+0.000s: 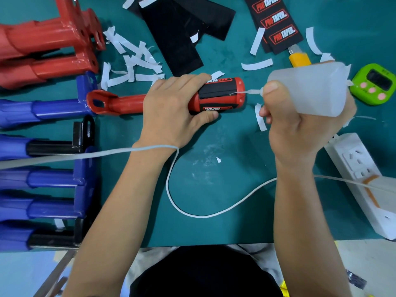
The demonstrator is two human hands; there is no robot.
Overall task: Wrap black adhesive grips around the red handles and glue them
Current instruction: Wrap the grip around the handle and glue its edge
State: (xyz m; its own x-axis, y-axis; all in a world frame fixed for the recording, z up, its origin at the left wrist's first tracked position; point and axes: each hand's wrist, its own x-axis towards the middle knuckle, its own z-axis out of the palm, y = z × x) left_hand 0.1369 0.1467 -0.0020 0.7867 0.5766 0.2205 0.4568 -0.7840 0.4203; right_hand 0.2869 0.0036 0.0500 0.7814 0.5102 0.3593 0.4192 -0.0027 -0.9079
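The red handle [120, 102] lay sideways at the middle of the tabletop [214, 179], with a black grip [216, 91] wrapped round its thick end. The left hand [171, 110] curled over both, clamping them. The right hand [300, 129] gripped a translucent glue bottle [310, 86], its nozzle tip touching the grip's edge. Loose grip strips [171, 39] lay beyond.

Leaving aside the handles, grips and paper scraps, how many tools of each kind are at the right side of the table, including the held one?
Glue bottle: 1
Yellow utility knife: 1
Green timer: 1
White power strip: 1
Total: 4
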